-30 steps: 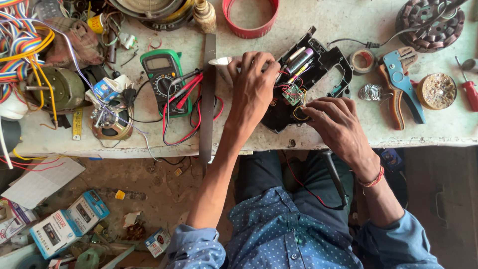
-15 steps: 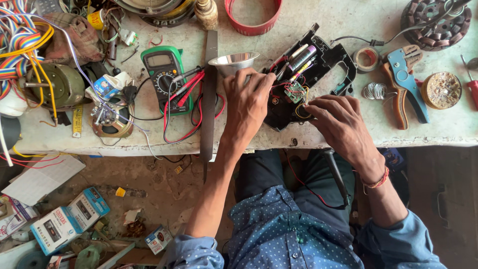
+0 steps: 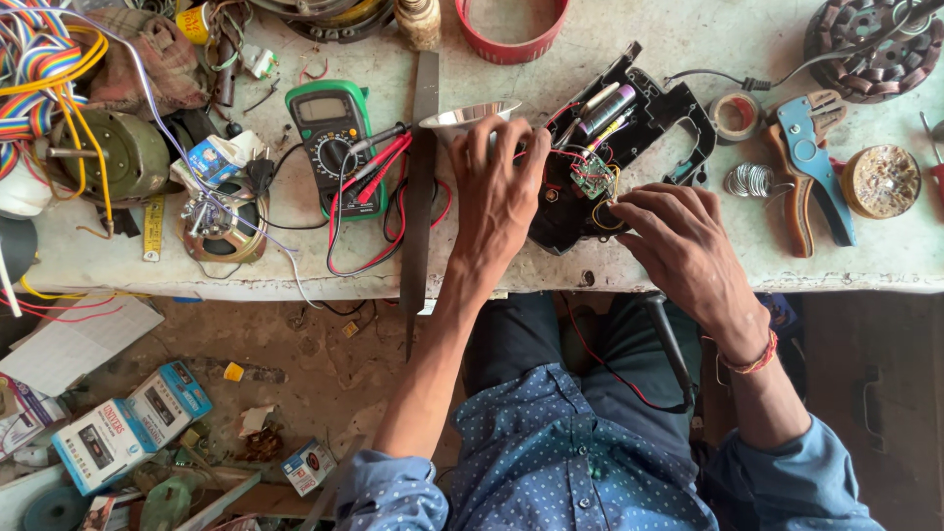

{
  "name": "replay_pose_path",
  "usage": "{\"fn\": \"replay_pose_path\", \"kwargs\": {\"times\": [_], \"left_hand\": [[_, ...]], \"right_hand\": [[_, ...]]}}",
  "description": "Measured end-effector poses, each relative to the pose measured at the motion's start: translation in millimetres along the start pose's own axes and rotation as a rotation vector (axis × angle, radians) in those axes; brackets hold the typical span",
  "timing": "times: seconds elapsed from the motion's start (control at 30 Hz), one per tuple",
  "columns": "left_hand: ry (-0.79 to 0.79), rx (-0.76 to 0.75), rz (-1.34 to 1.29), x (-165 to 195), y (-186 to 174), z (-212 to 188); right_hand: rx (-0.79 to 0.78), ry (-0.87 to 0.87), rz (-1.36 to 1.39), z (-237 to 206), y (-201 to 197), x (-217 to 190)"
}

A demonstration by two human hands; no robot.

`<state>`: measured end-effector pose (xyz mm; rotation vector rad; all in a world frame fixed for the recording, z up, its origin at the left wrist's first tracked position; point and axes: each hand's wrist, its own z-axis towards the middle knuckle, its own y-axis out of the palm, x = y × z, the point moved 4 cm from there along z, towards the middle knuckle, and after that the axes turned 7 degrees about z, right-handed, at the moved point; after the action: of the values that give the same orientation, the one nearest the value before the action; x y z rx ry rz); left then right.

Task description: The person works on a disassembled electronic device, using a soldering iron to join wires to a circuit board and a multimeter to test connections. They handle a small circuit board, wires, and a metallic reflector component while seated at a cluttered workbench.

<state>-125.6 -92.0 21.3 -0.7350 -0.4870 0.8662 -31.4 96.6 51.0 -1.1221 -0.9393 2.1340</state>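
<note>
Now, black opened casing (image 3: 560, 221), small circuit board (image 3: 591, 178) exposed, left fingers (image 3: 511, 147) gripping silver reflector (image 3: 467, 116)

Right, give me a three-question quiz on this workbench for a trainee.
1. True or false: the left hand rests on the shiny metal funnel-shaped reflector.
2. Which tool lies just to the image-left of the long dark metal strip? A) green multimeter B) blue-handled pliers C) solder coil
3. Fill in: the right hand touches the open black ______ holding a small circuit board.

Key
1. True
2. A, the green multimeter
3. casing: the black casing
</note>
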Motion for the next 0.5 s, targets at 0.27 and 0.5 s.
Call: {"fn": "replay_pose_path", "kwargs": {"times": [0.27, 0.5], "left_hand": [[-0.083, 0.071, -0.042, 4, 0, -18], [-0.025, -0.138, -0.068, 15, 14, -46]], "right_hand": [[-0.003, 0.011, -0.001, -2, 1, -2], [0.003, 0.013, 0.005, -4, 2, 0]]}}
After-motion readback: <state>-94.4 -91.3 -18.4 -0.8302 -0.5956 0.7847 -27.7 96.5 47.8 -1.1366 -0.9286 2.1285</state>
